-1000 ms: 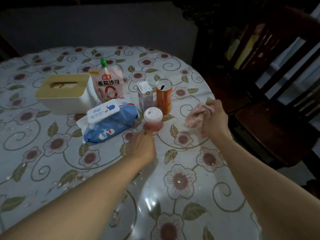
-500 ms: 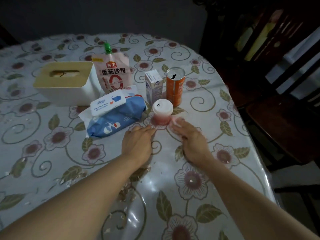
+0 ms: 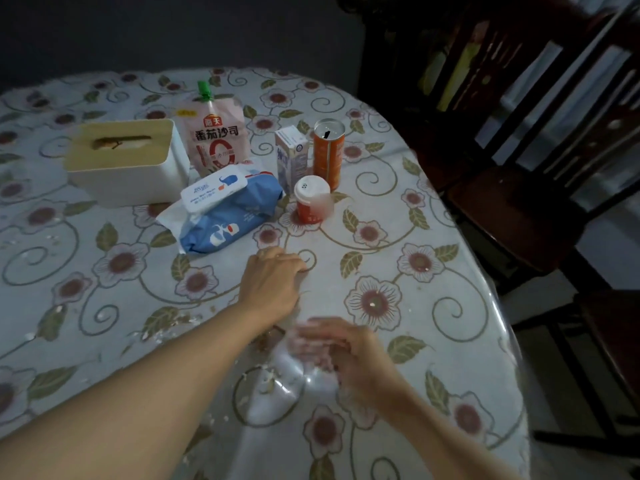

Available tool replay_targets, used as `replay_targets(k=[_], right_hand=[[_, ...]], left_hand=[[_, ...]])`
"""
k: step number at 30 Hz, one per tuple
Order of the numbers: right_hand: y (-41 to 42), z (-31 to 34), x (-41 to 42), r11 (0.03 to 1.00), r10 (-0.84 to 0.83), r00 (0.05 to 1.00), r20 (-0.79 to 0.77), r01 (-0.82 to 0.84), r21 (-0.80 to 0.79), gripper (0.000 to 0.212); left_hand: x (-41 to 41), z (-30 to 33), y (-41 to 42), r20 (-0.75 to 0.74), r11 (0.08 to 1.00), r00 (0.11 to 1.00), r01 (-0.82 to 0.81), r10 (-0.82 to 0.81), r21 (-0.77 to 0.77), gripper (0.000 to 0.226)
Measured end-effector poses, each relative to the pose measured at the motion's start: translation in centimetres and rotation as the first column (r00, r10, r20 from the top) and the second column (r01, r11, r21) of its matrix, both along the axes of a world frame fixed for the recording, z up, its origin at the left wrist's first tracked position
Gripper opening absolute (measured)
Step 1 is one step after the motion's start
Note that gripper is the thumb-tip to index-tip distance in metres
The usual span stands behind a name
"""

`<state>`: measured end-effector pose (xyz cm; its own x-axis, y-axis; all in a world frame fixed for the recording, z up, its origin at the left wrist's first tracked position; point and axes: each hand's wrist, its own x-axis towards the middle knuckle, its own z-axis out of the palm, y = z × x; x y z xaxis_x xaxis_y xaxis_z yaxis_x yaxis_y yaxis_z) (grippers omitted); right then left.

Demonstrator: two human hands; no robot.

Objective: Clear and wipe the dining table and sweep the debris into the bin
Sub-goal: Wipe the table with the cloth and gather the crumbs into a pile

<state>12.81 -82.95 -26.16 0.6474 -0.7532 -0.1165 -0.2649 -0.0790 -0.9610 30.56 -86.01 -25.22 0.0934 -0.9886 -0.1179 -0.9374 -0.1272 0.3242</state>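
The round table [image 3: 433, 327] has a floral plastic cover. My left hand [image 3: 273, 282] rests palm down on it with nothing in it, just near of the blue wet-wipes pack [image 3: 225, 209]. My right hand [image 3: 346, 348], blurred by motion, presses a pink cloth [image 3: 308, 344] onto the cover near the front. Pale crumbs [image 3: 268, 381] lie by the cloth, with more crumbs [image 3: 166, 329] to the left under my left forearm.
Behind my hands stand a white-lidded cup [image 3: 311, 199], an orange can [image 3: 328, 150], a small carton [image 3: 292, 157], a ketchup pouch [image 3: 213, 136] and a tissue box [image 3: 124, 161]. Dark wooden chairs [image 3: 519, 209] stand close to the table's right edge.
My right hand has swept the pink cloth from the table's right side past the lidded cup toward me. My left hand has drawn back from the cup and lies flat.
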Motion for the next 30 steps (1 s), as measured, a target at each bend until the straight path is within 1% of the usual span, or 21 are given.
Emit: replay_targets(k=[1, 2, 4, 5, 6, 7, 9, 11, 12, 13, 15, 16, 17, 18, 20, 22, 23, 25, 26, 28, 30], right_hand=[[-1.2, 0.8, -1.3, 0.997, -0.068, 0.995, 0.075, 0.066, 0.039, 0.037], [-3.1, 1.7, -2.7, 0.984, -0.178, 0.98, 0.087, 0.175, 0.041, 0.032], [-7.4, 2.5, -5.6, 0.918, -0.395, 0.917, 0.056, 0.396, -0.011, 0.032], [-9.7, 2.1, -7.2, 0.886, -0.458, 0.887, 0.052, 0.461, -0.053, 0.03], [-11.6, 1.9, -8.4, 0.861, -0.504, 0.864, 0.011, 0.504, -0.071, 0.029], [-13.3, 1.1, -9.7, 0.834, -0.545, 0.835, -0.083, 0.529, -0.157, 0.035], [-15.5, -0.9, -11.3, 0.791, -0.605, 0.747, -0.274, 0.528, -0.308, 0.053], [-15.6, -2.4, -11.4, 0.798, -0.593, 0.723, -0.354, 0.469, -0.378, 0.061], [-14.9, -2.8, -10.7, 0.795, -0.587, 0.716, -0.376, 0.424, -0.433, 0.059], [-13.6, -3.0, -9.8, 0.802, -0.557, 0.732, -0.393, 0.349, -0.485, 0.053], [-9.7, -2.7, -7.3, 0.821, -0.413, 0.857, -0.307, 0.204, -0.534, 0.031], [-7.0, -2.3, -6.1, 0.837, -0.341, 0.905, -0.255, 0.168, -0.52, 0.024], [-4.5, -2.3, -5.2, 0.85, -0.263, 0.94, -0.218, 0.119, -0.513, 0.024], [-2.1, -2.5, -4.5, 0.884, -0.199, 0.958, -0.205, 0.085, -0.461, 0.03], [2.0, -2.6, -3.4, 0.912, -0.063, 0.981, -0.184, -0.018, -0.409, 0.035], [4.4, -2.2, -3.3, 0.953, 0.078, 0.984, -0.162, -0.122, -0.278, 0.03], [4.5, -1.7, -3.4, 0.968, 0.094, 0.987, -0.133, -0.122, -0.221, 0.029], [2.8, -0.4, -3.7, 0.997, -0.028, 0.999, -0.02, 0.027, -0.076, 0.025], [1.0, 0.4, -3.9, 0.993, -0.105, 0.991, 0.088, 0.1, 0.057, 0.017], [-4.2, 1.0, -4.6, 0.944, -0.319, 0.932, 0.173, 0.297, 0.142, 0.02], [-10.3, 0.7, -5.1, 0.88, -0.473, 0.88, 0.047, 0.474, -0.02, 0.02]], left_hand=[[-0.7, 0.1, -0.2, -0.013, 1.0, 1.0, 0.013, -0.014, -0.023, 0.043], [-1.6, 0.2, -0.6, -0.036, 0.999, 0.999, 0.022, -0.024, -0.041, 0.043], [-3.3, -0.1, -1.4, -0.071, 0.999, 0.997, 0.037, -0.04, -0.037, 0.052], [-4.1, -0.5, -1.8, -0.056, 0.999, 0.997, 0.044, -0.045, -0.011, 0.059], [-4.6, -0.9, -2.1, -0.022, 0.999, 0.999, 0.04, -0.04, 0.02, 0.063], [-5.1, -1.3, -2.2, 0.01, 0.999, 1.0, 0.026, -0.026, 0.044, 0.066], [-5.4, -2.3, -2.4, 0.029, 0.997, 0.999, -0.019, 0.017, 0.075, 0.068], [-5.0, -2.7, -2.3, 0.005, 0.996, 1.0, -0.03, 0.03, 0.087, 0.072], [-4.7, -2.7, -2.4, 0.002, 0.995, 1.0, -0.021, 0.02, 0.095, 0.073], [-4.4, -2.7, -2.4, 0.003, 0.995, 1.0, -0.009, 0.009, 0.103, 0.075], [-4.1, -2.6, -2.3, -0.005, 0.994, 1.0, -0.005, 0.005, 0.109, 0.077], [-4.2, -2.4, -2.3, -0.013, 0.993, 1.0, -0.003, 0.005, 0.116, 0.078], [-4.3, -2.3, -2.2, -0.023, 0.992, 1.0, -0.002, 0.005, 0.129, 0.078], [-4.4, -2.1, -2.1, -0.033, 0.989, 0.999, 0.0, 0.004, 0.145, 0.077], [-4.4, -1.5, -1.9, -0.058, 0.984, 0.998, 0.019, -0.009, 0.175, 0.073], [-4.0, -0.8, -1.4, -0.056, 0.983, 0.998, 0.033, -0.024, 0.179, 0.067], [-3.7, -0.7, -1.1, -0.035, 0.986, 0.999, 0.027, -0.021, 0.163, 0.064], [-3.2, -0.8, -0.5, 0.033, 0.993, 0.999, -0.002, -0.002, 0.12, 0.062], [-2.9, -1.1, -0.2, 0.051, 0.994, 0.999, -0.019, 0.014, 0.108, 0.064], [-2.4, -1.8, 0.1, 0.038, 0.993, 0.999, -0.043, 0.039, 0.107, 0.069], [-1.9, -2.2, 0.0, 0.006, 0.993, 0.999, -0.055, 0.054, 0.106, 0.07]])
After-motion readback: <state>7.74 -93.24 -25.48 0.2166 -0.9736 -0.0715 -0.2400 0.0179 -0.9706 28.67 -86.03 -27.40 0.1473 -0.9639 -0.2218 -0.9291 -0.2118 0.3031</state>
